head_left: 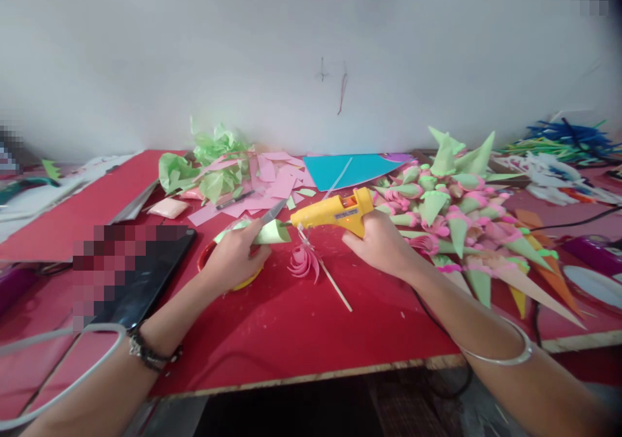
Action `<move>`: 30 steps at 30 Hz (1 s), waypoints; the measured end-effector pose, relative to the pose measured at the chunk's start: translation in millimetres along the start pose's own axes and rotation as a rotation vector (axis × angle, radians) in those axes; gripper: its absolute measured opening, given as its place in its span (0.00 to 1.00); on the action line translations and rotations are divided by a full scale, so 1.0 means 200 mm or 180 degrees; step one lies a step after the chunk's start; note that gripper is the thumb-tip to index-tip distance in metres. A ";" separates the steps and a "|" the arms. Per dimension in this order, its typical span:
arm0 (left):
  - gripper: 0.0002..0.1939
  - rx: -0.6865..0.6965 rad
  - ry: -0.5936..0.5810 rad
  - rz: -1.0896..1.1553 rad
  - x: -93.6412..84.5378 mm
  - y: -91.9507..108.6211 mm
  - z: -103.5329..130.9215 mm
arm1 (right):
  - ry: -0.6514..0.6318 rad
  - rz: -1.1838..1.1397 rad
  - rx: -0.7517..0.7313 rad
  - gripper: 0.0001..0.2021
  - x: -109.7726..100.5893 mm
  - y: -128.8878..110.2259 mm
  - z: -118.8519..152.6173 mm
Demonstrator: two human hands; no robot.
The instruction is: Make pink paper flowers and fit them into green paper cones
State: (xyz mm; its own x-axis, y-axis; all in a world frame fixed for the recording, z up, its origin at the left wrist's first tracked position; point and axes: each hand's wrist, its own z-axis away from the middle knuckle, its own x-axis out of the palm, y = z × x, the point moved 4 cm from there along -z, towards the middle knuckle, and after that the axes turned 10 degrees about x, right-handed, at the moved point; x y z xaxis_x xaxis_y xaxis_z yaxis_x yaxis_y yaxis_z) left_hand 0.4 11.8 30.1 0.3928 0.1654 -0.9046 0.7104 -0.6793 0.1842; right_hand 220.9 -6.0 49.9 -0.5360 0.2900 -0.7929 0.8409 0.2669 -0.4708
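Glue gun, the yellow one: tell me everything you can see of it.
The glue gun is yellow and looks like plastic, with a printed label on its side and a reddish-orange part showing in its upper body. The right hand grips its handle, covering much of it. It lies roughly level above the table, nozzle toward the pale green piece in the left hand; whether the tip touches is unclear.

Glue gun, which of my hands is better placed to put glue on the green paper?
Your right hand, probably: it holds the glue gun, pointed toward the green paper, while your left hand is holding that paper.
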 end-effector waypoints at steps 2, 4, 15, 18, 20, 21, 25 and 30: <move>0.17 -0.0002 -0.0011 -0.0014 0.00 0.00 0.00 | 0.0014 -0.0054 0.0018 0.06 0.00 0.00 0.00; 0.16 -0.0012 -0.0059 -0.0012 0.01 0.00 0.00 | 0.0013 -0.0173 0.0029 0.05 0.00 -0.01 0.00; 0.14 0.0053 -0.0265 -0.0156 0.03 0.01 0.00 | 0.0048 -0.0378 0.0093 0.04 0.01 -0.03 0.01; 0.09 0.0094 -0.0340 -0.0177 0.04 0.00 -0.02 | 0.0067 -0.0261 0.0108 0.03 0.02 -0.02 0.01; 0.09 0.0205 -0.0412 -0.0173 0.04 0.00 -0.05 | 0.0101 -0.0242 0.0112 0.03 0.02 -0.01 0.01; 0.09 0.0272 -0.0435 -0.0154 0.04 0.00 -0.06 | 0.0112 -0.0244 0.0108 0.03 0.02 -0.01 0.01; 0.10 0.0360 -0.0443 -0.0010 0.06 -0.01 -0.10 | 0.0154 -0.0249 0.0128 0.04 0.02 0.00 0.00; 0.07 0.0266 -0.0486 0.0211 0.09 -0.03 -0.09 | 0.0013 -0.0361 0.0241 0.04 0.04 0.00 0.00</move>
State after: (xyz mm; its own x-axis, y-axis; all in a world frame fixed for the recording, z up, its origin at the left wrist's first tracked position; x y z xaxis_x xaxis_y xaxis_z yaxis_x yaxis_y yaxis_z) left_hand 14.3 31.0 19.9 0.3394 0.0123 -0.9406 0.6325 -0.7431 0.2185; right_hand 217.9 -3.5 43.8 -0.6281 0.2657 -0.7314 0.7781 0.2280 -0.5853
